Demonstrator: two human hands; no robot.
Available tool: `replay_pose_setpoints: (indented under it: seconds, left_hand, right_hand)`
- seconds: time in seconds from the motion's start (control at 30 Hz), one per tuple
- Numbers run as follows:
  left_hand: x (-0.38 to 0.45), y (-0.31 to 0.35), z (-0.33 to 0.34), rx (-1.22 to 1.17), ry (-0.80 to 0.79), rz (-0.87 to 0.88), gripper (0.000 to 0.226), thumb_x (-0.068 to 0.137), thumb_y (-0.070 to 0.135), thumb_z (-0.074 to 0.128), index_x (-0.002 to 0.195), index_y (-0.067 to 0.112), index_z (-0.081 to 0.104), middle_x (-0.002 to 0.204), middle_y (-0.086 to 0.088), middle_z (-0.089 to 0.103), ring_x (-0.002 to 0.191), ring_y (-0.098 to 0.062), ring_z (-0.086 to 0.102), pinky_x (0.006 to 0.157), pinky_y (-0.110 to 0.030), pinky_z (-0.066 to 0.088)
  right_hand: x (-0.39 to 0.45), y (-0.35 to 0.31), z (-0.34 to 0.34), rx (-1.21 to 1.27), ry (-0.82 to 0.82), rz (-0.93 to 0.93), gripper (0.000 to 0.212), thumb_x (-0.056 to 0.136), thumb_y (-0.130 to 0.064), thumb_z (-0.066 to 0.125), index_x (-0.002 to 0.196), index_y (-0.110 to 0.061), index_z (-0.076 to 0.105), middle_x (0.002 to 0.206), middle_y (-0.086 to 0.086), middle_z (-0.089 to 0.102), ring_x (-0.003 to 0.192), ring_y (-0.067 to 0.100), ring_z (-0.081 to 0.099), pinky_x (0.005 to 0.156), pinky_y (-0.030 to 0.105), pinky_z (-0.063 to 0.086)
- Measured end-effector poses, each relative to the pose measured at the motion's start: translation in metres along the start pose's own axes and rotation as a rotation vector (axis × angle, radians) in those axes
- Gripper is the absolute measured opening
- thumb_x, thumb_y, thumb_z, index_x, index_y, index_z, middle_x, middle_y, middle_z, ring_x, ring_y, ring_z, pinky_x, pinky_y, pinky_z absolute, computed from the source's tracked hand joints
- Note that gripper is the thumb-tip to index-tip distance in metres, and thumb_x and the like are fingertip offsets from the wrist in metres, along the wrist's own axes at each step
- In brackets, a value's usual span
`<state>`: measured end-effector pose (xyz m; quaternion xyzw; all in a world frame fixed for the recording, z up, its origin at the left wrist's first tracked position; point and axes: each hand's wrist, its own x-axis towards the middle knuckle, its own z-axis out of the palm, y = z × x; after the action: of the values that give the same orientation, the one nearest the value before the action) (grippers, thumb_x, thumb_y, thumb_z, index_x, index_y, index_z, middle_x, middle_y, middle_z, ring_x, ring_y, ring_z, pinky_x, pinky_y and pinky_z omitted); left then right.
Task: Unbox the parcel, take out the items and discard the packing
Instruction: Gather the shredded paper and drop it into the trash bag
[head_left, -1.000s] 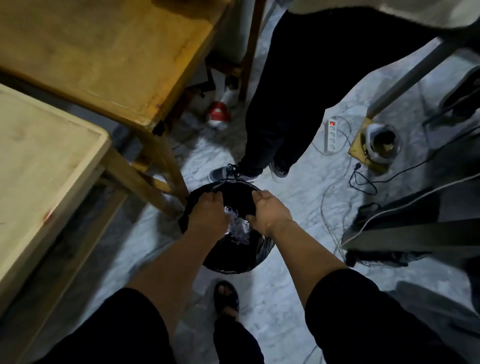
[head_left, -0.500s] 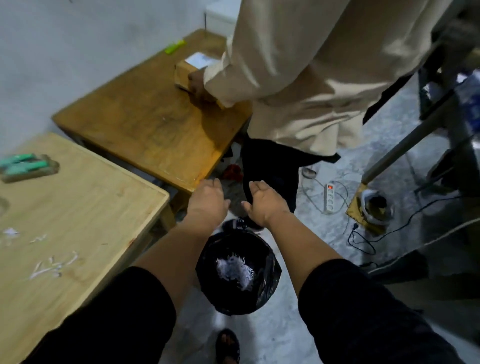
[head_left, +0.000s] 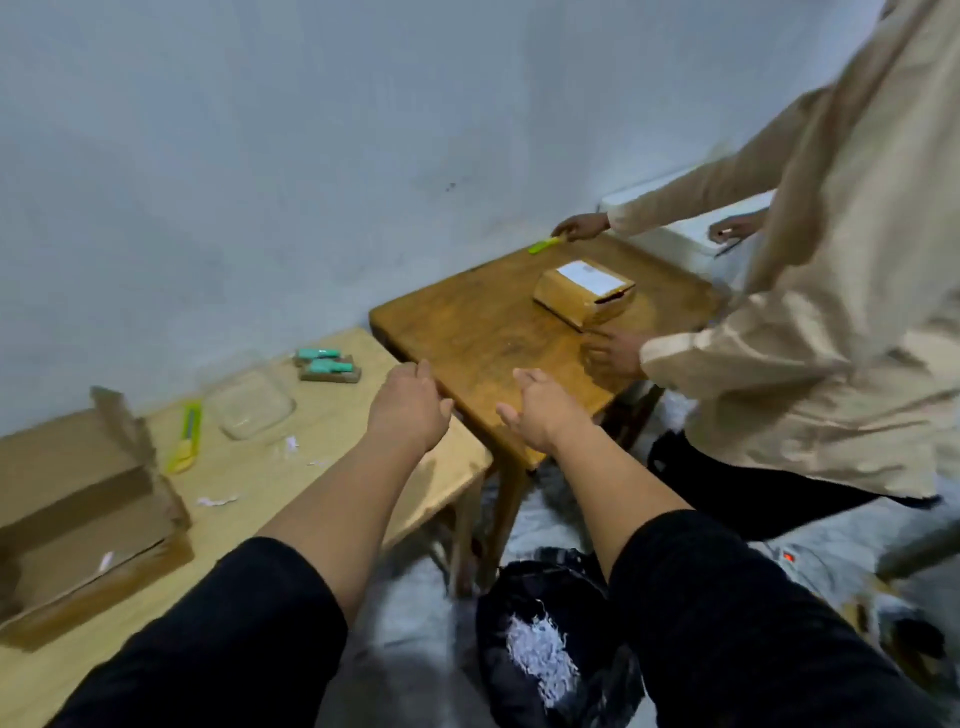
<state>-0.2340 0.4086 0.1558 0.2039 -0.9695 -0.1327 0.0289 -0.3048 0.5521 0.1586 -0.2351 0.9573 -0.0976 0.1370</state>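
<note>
My left hand (head_left: 410, 405) and my right hand (head_left: 540, 410) hover empty, fingers apart, over the gap between two tables. An opened cardboard box (head_left: 88, 514) lies at the left on the pale table (head_left: 332, 467). Beside it are a clear glass dish (head_left: 252, 405), a yellow-green box cutter (head_left: 188, 435), two green items on brown card (head_left: 327, 364) and scraps of white paper. Below my right arm a black-lined bin (head_left: 519, 613) holds shredded white paper (head_left: 543, 654). A sealed small parcel (head_left: 584, 293) with a white label sits on the darker table (head_left: 483, 332).
A person in a beige robe (head_left: 831, 322) stands at the right. One of their hands (head_left: 615, 353) rests next to the small parcel and another (head_left: 582, 227) touches a green cutter (head_left: 543, 245) at the far edge. A grey wall is behind the tables.
My hands let go of the shredded paper into the bin and rose to table height. My view swung up from the floor to the tables. The other person's hand left the small parcel.
</note>
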Motion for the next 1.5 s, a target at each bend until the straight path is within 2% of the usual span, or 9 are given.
replay_pose_setpoints:
  seconds: [0.33,0.47,0.53,0.63,0.9,1.13,1.27,1.4,1.5]
  left_hand:
    - [-0.062,-0.158,0.038,-0.191,-0.004,-0.317,0.077,0.089,0.045,0.05,0.145,0.006,0.016,0.148,-0.013,0.026,0.139,-0.025,0.021,0.111,-0.034,0.023]
    - [-0.087,-0.195,0.083,-0.194,-0.132,-0.417,0.103,0.077,0.072,0.043,0.145,0.001,0.013,0.152,-0.018,0.018,0.143,-0.03,0.011,0.118,-0.04,0.013]
    - [-0.089,-0.211,0.106,-0.158,-0.156,-0.451,0.115,0.067,0.08,0.042,0.143,-0.003,0.018,0.151,-0.023,0.021,0.143,-0.037,0.01,0.118,-0.045,0.011]
    - [-0.088,-0.219,0.124,-0.2,-0.164,-0.509,0.113,0.07,0.062,0.064,0.146,0.003,0.006,0.155,-0.02,0.0,0.144,-0.035,-0.008,0.119,-0.039,0.0]
    - [-0.05,-0.244,0.162,-0.198,0.0,-0.643,0.129,0.059,0.074,0.062,0.146,0.011,-0.01,0.153,-0.02,-0.018,0.141,-0.033,-0.02,0.116,-0.043,-0.006]
    - [-0.018,-0.267,0.164,-0.155,-0.013,-0.562,0.135,0.043,0.088,0.031,0.146,0.009,-0.008,0.157,-0.011,-0.012,0.144,-0.025,-0.014,0.117,-0.042,-0.004]
    - [-0.004,-0.278,0.161,-0.179,-0.066,-0.425,0.117,0.065,0.075,0.046,0.147,0.009,-0.005,0.158,-0.005,-0.009,0.144,-0.017,-0.013,0.116,-0.036,-0.005]
    - [0.003,-0.284,0.163,-0.222,-0.068,-0.3,0.1,0.07,0.07,0.027,0.147,0.011,0.007,0.158,-0.003,0.003,0.144,-0.012,-0.005,0.115,-0.033,-0.001]
    - [0.003,-0.277,0.168,-0.317,0.049,-0.203,0.074,0.082,0.051,0.033,0.142,0.008,0.032,0.15,-0.01,0.032,0.141,-0.02,0.022,0.112,-0.03,0.015]
  right_hand:
    - [0.019,-0.089,0.09,0.046,-0.228,-0.165,0.077,0.087,-0.049,0.052,0.146,-0.014,0.016,0.155,0.006,0.019,0.139,0.026,0.028,0.115,0.037,0.026]
    - [0.03,-0.098,0.136,0.025,-0.325,-0.233,0.096,0.079,-0.057,0.058,0.148,-0.012,0.01,0.157,0.004,0.011,0.141,0.022,0.024,0.116,0.03,0.021]
    - [0.039,-0.1,0.159,-0.001,-0.328,-0.311,0.104,0.073,-0.065,0.058,0.148,-0.013,0.007,0.158,0.005,0.006,0.144,0.021,0.015,0.117,0.029,0.016]
    - [0.053,-0.1,0.188,0.027,-0.323,-0.383,0.113,0.066,-0.067,0.064,0.148,-0.022,0.0,0.158,0.003,0.001,0.146,0.021,0.003,0.12,0.034,0.013]
    - [0.112,-0.107,0.225,0.021,-0.275,-0.62,0.128,0.054,-0.071,0.069,0.147,-0.023,-0.006,0.157,-0.002,-0.004,0.145,0.017,-0.003,0.12,0.04,0.01]
    - [0.17,-0.144,0.237,-0.004,-0.206,-0.874,0.126,0.058,-0.08,0.055,0.148,-0.013,-0.001,0.158,0.012,0.0,0.146,0.025,-0.002,0.119,0.037,0.003]
    - [0.197,-0.167,0.237,-0.04,-0.253,-0.998,0.12,0.063,-0.075,0.058,0.148,-0.013,0.001,0.158,0.01,0.0,0.146,0.021,-0.003,0.118,0.034,0.0]
    - [0.212,-0.178,0.242,-0.038,-0.28,-1.092,0.095,0.078,-0.063,0.053,0.148,-0.016,0.009,0.158,0.005,0.011,0.146,0.017,0.004,0.118,0.035,0.003]
    - [0.211,-0.175,0.246,0.095,-0.281,-1.129,0.064,0.089,-0.041,0.049,0.143,-0.012,0.031,0.151,0.01,0.033,0.142,0.021,0.024,0.115,0.028,0.014]
